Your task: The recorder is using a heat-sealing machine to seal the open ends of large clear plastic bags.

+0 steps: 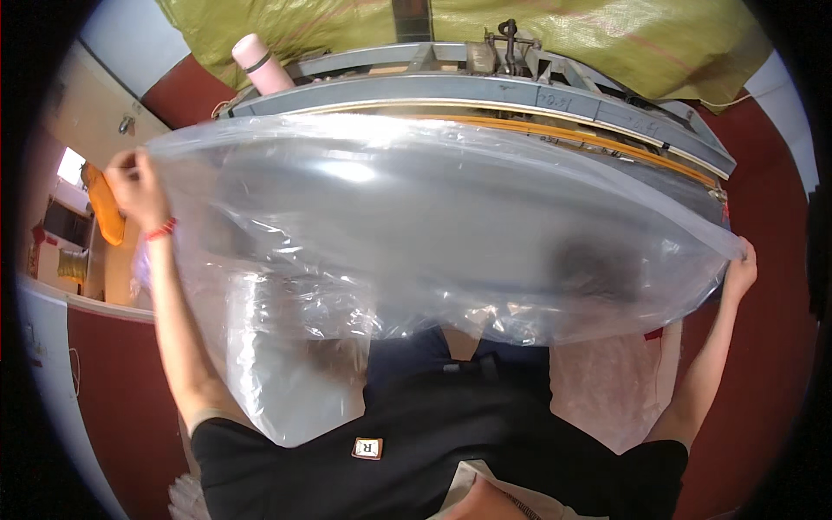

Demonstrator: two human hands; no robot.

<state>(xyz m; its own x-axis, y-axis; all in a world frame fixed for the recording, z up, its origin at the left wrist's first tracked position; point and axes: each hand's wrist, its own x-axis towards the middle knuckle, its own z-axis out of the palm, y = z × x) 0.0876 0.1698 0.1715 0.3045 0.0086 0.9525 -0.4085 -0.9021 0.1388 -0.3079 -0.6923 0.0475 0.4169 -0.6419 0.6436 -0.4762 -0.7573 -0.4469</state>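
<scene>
A wide sheet of clear plastic film point(416, 217) is stretched between my two hands, in front of my body. My left hand point(136, 186) is raised at the far left, its fingers pinched on the film's upper left corner. At the far right my right hand point(741, 267) grips the upper right corner, lower than the left. The film's far edge bows up between them, and its near part hangs in creases before my thighs. A red band point(161, 229) circles my left wrist. The fingertips of both hands are partly covered.
Beyond the film stands a grey metal frame bench point(485, 89) with a clamp point(510, 52) and orange strips point(589, 140) along it. A pink bottle point(263, 65) stands at its left end. Yellow-green sheeting point(589, 39) hangs behind. More clear film point(286, 390) lies by my legs.
</scene>
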